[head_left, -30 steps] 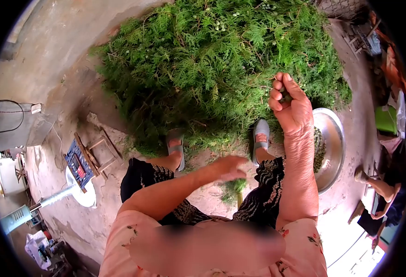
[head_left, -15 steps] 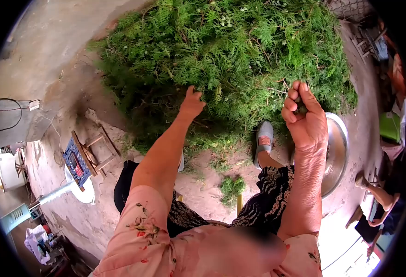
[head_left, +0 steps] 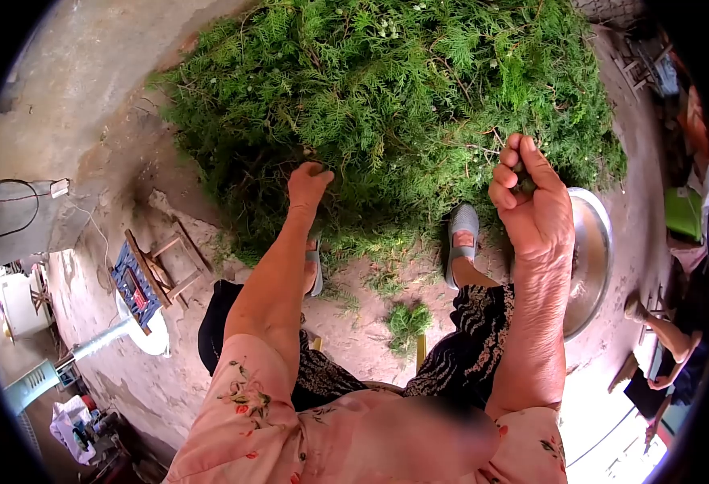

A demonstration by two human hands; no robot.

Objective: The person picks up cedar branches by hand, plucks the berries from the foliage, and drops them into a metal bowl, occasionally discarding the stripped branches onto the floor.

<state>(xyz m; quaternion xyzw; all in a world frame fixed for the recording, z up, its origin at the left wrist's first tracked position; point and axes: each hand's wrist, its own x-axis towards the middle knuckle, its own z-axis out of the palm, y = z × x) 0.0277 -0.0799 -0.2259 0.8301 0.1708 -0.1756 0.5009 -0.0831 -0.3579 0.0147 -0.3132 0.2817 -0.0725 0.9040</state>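
Note:
A big heap of green conifer branches (head_left: 370, 89), with flat scaly sprays and small pale cones, fills the upper middle of the view. My left hand (head_left: 309, 187) is at the heap's shaded front side, with its fingers curled together; what they pinch, if anything, is too small to make out. To the right, my right hand (head_left: 537, 198) is held palm up in front of the heap. Its fingers are bent inward, and something small and dark greenish shows in the hollow behind them, not clear enough to name.
A wide metal basin (head_left: 600, 266) stands at the right, partly behind my right forearm. A loose green sprig (head_left: 407, 319) lies on the floor between my legs. At left are a small wooden stool (head_left: 138, 282) and a cable (head_left: 15, 181). Another person's leg (head_left: 665, 335) shows far right.
My left hand has moved left along the front of the heap, and its extended finger has curled in. The right hand stays nearly where it was.

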